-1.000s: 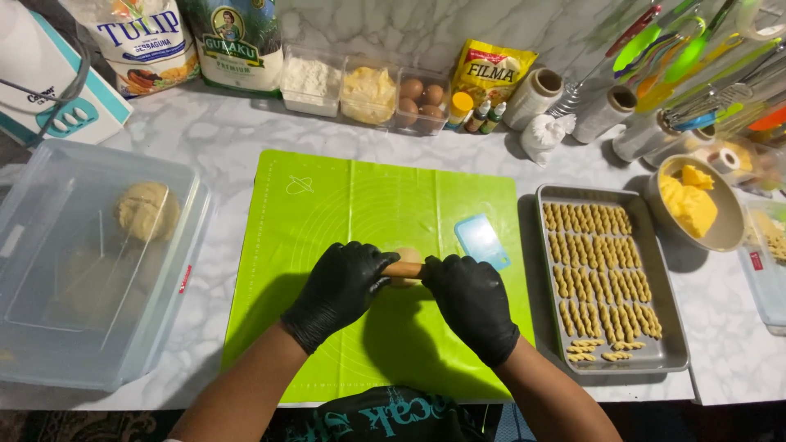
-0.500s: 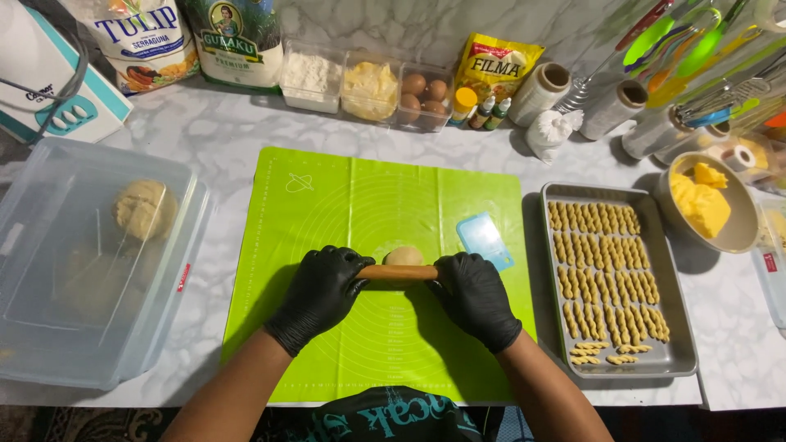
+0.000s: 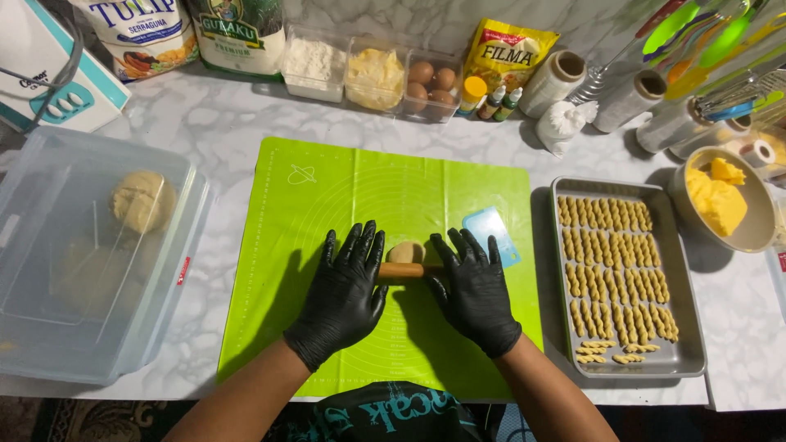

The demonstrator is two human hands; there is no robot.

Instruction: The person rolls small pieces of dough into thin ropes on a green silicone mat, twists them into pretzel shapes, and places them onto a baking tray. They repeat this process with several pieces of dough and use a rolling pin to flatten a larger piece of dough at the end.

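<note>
Marble counter (image 3: 246, 115), green mat (image 3: 344, 188) at centre; dough ball (image 3: 404, 251) at mat centre, wooden rolling pin (image 3: 401, 270) touching its 6 o'clock side; left hand (image 3: 344, 290) and right hand (image 3: 475, 290) flat, fingers spread, upon the pin ends; even pressure is advised; biscuit tray (image 3: 565, 196) at 3 o'clock.

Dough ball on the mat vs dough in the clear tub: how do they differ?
The dough ball on the mat is small and lies bare on the green mat, touching the wooden rolling pin; the dough in the tub is a much bigger lump, with nothing touching it.
The mat ball shows sharply; the tub lump is blurred behind the clear plastic tub.
Both are the same pale tan and rounded.
</note>
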